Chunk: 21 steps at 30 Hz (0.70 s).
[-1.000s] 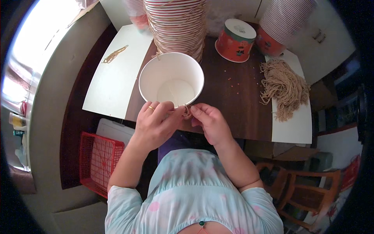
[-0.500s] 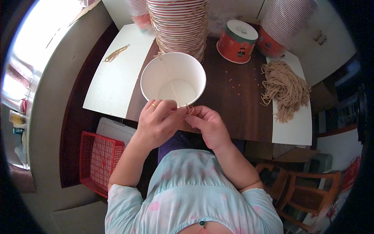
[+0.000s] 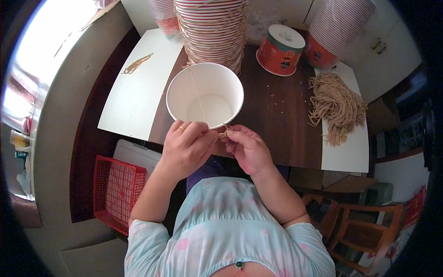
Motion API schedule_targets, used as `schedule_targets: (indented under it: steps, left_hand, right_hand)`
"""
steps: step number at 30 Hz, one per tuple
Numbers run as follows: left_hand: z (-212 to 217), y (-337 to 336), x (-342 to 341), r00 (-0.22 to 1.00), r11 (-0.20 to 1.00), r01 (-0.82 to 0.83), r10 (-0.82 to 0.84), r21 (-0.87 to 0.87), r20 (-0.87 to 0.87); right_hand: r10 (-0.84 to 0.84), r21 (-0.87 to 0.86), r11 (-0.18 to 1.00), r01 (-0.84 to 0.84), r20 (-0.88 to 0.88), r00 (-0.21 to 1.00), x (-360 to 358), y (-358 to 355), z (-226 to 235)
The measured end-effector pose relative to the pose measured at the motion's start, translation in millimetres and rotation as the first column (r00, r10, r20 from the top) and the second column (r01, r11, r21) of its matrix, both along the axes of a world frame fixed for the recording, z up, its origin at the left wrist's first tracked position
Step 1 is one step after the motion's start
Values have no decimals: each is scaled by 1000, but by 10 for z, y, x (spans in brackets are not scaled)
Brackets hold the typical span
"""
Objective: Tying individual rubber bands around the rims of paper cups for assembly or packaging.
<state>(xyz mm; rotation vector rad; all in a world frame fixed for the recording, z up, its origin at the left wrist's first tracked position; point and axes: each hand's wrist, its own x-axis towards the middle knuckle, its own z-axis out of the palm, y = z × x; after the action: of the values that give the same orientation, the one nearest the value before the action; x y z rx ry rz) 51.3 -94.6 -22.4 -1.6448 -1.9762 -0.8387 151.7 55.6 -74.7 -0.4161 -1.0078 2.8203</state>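
A white paper bucket (image 3: pixel 228 85) stands at the table's near edge with its mouth facing up. A thin tan string (image 3: pixel 195 87) stretches across the mouth from the far left rim to the near rim. My left hand (image 3: pixel 187 150), with a ring on one finger, is closed at the near rim, its fingertips pinching the string. Right beside it, my right hand (image 3: pixel 249 150) pinches a small looped bit of the same string between thumb and fingers. The fingertips of both hands nearly meet, and they partly hide the string there.
Behind the bucket rises a tall stack of nested buckets (image 3: pixel 211 32) wound with string. A red and green bucket (image 3: pixel 279 53) stands upside down near another stack (image 3: pixel 339 27). A heap of tan strings (image 3: pixel 337 106) lies at right, a few strands (image 3: pixel 137 63) at left. Below left is a red basket (image 3: pixel 120 189).
My right hand has turned a little and its fingers have drawn in around the string's loop. My left hand stays almost in place at the rim.
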Motion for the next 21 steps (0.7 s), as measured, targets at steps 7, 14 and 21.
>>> schedule_targets:
  steps: [7,14,21]
  left_hand:
    - [59,-51,34,998,998,-62,62,9,-11]
    - [59,-34,51,997,999,-45,44,9,65]
    - [4,-35,42,993,998,-60,60,1,105]
  right_hand:
    - [-90,170,982,81,45,995,21,45,45]
    - [-114,186,977,103,50,992,23,50,50]
    - [-111,254,962,100,30,993,20,36,47]
